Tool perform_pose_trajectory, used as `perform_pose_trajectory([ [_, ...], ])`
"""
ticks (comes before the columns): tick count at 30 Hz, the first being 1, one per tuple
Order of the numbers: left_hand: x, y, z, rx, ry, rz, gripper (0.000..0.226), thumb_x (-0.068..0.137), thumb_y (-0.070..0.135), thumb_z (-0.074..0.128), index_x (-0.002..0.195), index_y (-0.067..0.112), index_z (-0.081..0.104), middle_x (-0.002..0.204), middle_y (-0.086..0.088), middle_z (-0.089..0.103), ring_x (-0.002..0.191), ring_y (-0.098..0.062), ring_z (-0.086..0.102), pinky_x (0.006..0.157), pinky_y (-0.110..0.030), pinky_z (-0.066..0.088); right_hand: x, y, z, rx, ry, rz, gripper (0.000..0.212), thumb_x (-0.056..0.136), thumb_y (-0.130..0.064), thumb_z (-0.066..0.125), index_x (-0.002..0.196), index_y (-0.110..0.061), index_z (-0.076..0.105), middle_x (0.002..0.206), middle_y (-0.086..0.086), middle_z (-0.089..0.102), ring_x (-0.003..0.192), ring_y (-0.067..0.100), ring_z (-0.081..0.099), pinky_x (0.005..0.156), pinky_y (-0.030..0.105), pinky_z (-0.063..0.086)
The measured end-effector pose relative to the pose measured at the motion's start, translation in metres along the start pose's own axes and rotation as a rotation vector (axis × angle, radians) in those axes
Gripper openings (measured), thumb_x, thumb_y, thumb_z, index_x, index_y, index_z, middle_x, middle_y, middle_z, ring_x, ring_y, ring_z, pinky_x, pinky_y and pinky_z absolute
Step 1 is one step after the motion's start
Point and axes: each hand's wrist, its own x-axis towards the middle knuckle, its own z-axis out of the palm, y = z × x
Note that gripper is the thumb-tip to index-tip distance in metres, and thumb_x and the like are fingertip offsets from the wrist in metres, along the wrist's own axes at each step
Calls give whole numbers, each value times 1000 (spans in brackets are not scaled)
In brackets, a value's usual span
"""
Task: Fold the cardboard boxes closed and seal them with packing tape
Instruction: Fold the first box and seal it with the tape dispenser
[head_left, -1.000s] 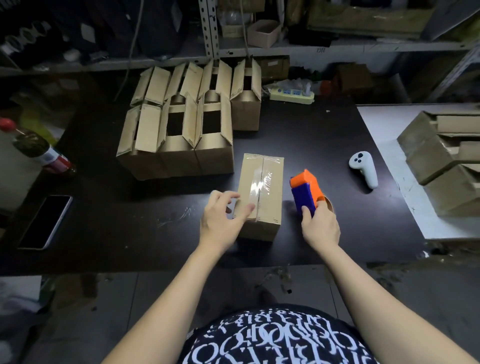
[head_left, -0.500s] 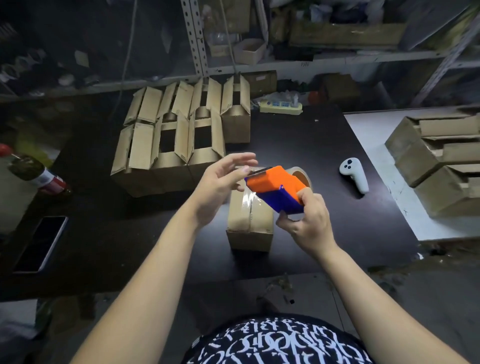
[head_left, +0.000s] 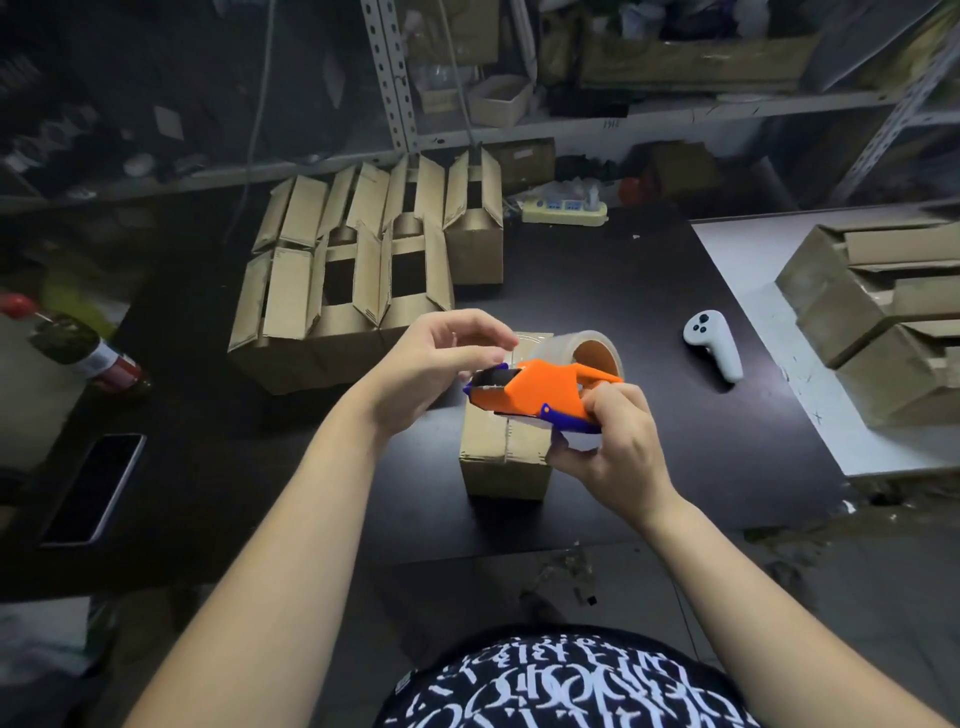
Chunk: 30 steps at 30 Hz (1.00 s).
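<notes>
Orange tape dispenser (head_left: 525, 394) in right hand (head_left: 613, 448) (left hand (head_left: 431, 364) at front).

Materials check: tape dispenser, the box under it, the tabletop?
The tape dispenser looks like moulded plastic: matte orange shell, blue trim, uniform colour. The box is brown cardboard, matte, likely corrugated, with glossy clear tape along its top seam. The table is dark and smooth with a faint sheen; laminate or painted board, cannot tell which.

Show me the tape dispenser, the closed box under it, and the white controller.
tape dispenser (head_left: 535, 389), head view, orange body.
closed box (head_left: 506, 478), head view, front face.
white controller (head_left: 714, 345), head view, middle of its grip.
</notes>
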Motion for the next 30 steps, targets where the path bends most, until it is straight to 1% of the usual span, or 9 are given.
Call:
perform_pose_trajectory([
  [4, -9, 8, -4, 88, 1, -47, 33, 85, 25, 69, 115, 11, 73, 110, -4, 74, 109, -21, 68, 82, -31, 54, 2, 0, -2, -91, 29, -47, 48, 71, -25, 85, 88, -19, 41, 77, 12, 65, 82, 16, 48, 83, 18, 31],
  [7, -18, 12, -2, 67, -29, -77, 34, 87, 24, 67, 119, 14, 72, 110, -7, 76, 99, -16, 67, 71, -24, 48, 2, 5, -2, -125, 41, -58, 40, 74, -21, 91, 80, -10, 53, 75, 10, 65, 78, 23, 55, 80, 30, 39],
  [9, -22, 14, 0, 51, -36, -84, 35, 87, 24, 67, 121, 17, 71, 108, -5, 76, 99, -13, 69, 73, -20, 53, 3, 4, -3, -141, 41, -77, 35, 78, -24, 89, 77, -4, 60, 80, 10, 69, 83, 23, 57, 81, 34, 42],
  [12, -26, 15, 5, 9, -79, -82, 38, 87, 21, 67, 124, 18, 67, 108, -6, 75, 107, -20, 71, 84, -29, 59, 5, 1, -2, -137, 53, -100, 32, 81, -25, 87, 80, -4, 61, 83, 11, 71, 87, 22, 56, 83, 33, 43],
  [17, -28, 16, 12, -29, -175, -100, 44, 91, 4, 71, 132, 13, 57, 94, -5, 72, 92, -20, 70, 83, -30, 54, 5, 0, 1, -89, 49, -154, 27, 88, -24, 78, 85, -10, 55, 81, 10, 69, 84, 24, 55, 84, 32, 41],
  [21, -29, 15, 9, -76, -198, -84, 48, 89, 7, 69, 133, 18, 54, 96, -17, 69, 94, -33, 68, 87, -39, 56, 5, -2, 1, -66, 29, -174, 24, 91, -24, 72, 95, -15, 50, 85, 12, 71, 89, 23, 55, 85, 32, 41],
  [24, -31, 13, 8, -114, -237, -53, 56, 86, 2, 69, 136, 17, 48, 94, -13, 70, 91, -27, 69, 82, -38, 57, 4, -1, 1, -60, 26, -162, 24, 91, -25, 72, 97, -15, 51, 88, 13, 72, 91, 22, 57, 88, 31, 42],
  [26, -32, 12, 5, -170, -283, -35, 57, 82, 4, 73, 132, 20, 51, 99, -15, 71, 96, -31, 69, 82, -40, 58, 4, -1, 1, -51, 23, -154, 23, 92, -26, 71, 97, -15, 51, 89, 13, 73, 93, 23, 58, 89, 31, 42],
  [30, -33, 8, 4, -163, -264, 13, 26, 77, 11, 74, 102, 20, 71, 96, -13, 69, 96, -28, 67, 79, -42, 57, 5, -3, 2, -43, 36, -156, 20, 94, -26, 67, 94, -15, 51, 85, 13, 72, 90, 23, 56, 87, 32, 42],
])
